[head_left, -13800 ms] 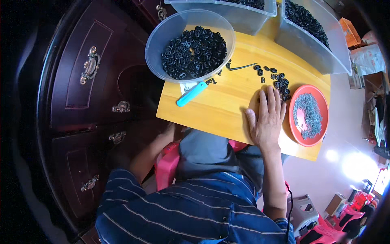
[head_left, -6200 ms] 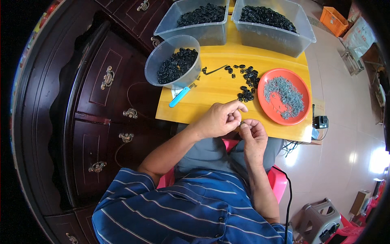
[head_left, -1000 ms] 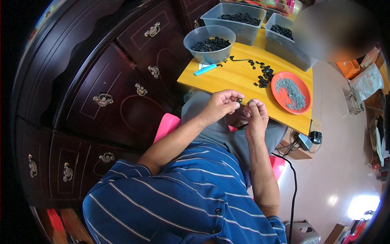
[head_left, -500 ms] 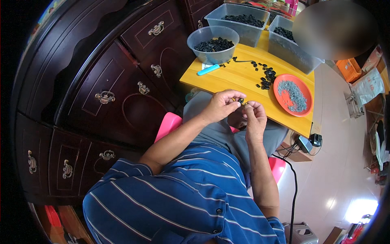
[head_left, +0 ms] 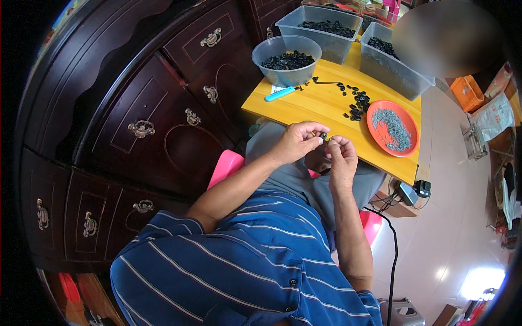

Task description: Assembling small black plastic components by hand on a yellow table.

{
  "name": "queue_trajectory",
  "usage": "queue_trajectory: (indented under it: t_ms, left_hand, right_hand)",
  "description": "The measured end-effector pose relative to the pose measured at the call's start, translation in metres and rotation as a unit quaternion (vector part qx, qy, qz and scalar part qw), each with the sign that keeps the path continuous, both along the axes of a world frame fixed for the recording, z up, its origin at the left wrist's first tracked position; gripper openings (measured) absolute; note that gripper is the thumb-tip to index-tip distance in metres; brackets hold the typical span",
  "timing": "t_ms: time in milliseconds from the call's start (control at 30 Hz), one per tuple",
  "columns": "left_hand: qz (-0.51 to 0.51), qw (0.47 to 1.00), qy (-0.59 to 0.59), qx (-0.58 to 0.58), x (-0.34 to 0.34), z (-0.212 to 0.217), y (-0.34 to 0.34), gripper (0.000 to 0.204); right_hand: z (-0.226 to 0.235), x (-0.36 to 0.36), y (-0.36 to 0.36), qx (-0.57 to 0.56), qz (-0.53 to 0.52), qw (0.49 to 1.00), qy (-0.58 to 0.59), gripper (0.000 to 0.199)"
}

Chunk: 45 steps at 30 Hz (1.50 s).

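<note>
While both hands meet just off the near edge of the yellow surface [head_left: 304, 108], above the person's lap, the left hand [head_left: 296, 142] and the right hand [head_left: 340, 157] pinch one small dark part [head_left: 323, 135] between their fingertips, each grip closed tight around it with the other fingers curled in (what exactly the part is stays too small to tell). Held over the lap rather than over the wood, the piece would likely drop onto the grey trousers or the floor if either pinch slackened, and a slip could come from how little of it the fingertips can cover. Further in, a loose scatter of black pieces [head_left: 356, 103] lies near the orange plate [head_left: 380, 142] of grey bits, and a careless sweep of the right forearm might push them about. The plate sits close to the right-hand edge, so a knock could tip it off. Open wood lies between the blue marker [head_left: 280, 94] and the scatter, while the round bowl [head_left: 286, 68] and two clear bins [head_left: 321, 33] crowd the far side, and the dark cabinet [head_left: 163, 108] hems in the left.
</note>
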<state>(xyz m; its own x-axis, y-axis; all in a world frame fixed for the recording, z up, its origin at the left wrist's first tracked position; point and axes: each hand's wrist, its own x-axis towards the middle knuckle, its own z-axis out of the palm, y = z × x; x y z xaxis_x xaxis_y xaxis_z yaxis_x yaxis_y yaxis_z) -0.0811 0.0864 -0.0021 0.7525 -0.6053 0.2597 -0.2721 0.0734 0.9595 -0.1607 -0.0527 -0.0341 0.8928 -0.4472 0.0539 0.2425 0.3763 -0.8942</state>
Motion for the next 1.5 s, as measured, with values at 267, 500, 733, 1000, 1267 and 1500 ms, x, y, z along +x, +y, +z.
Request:
queue_trajectory:
  t_ms: [267,500,733,1000,1267,1500]
  left_hand:
    - [-0.026,0.998,0.059,-0.006,-0.003,0.003,-0.003,0.028]
    - [-0.049,0.999,0.002,0.019,0.006,0.002,0.002,0.027]
    - [-0.032,0.981,-0.148,0.119,0.006,0.012,0.008,0.035]
    - [0.103,0.904,-0.378,0.171,-0.019,0.023,-0.008,0.046]
    - [0.107,0.917,-0.346,0.167,-0.018,0.012,-0.009,0.028]
    - [0.107,0.925,-0.332,0.152,-0.017,0.009,-0.009,0.029]
  right_hand:
    - [0.002,0.000,0.002,-0.002,0.007,1.000,0.013,0.010]
    - [-0.003,-0.001,-0.002,0.010,0.054,0.998,0.030,0.013]
    - [-0.002,-0.002,-0.001,0.088,0.124,0.984,0.090,0.015]
    - [-0.005,-0.001,-0.007,0.150,0.146,0.976,0.069,0.017]
    - [-0.007,-0.002,-0.004,0.186,0.139,0.971,0.057,0.016]
    - [-0.010,0.000,-0.006,0.160,0.123,0.977,0.069,0.014]
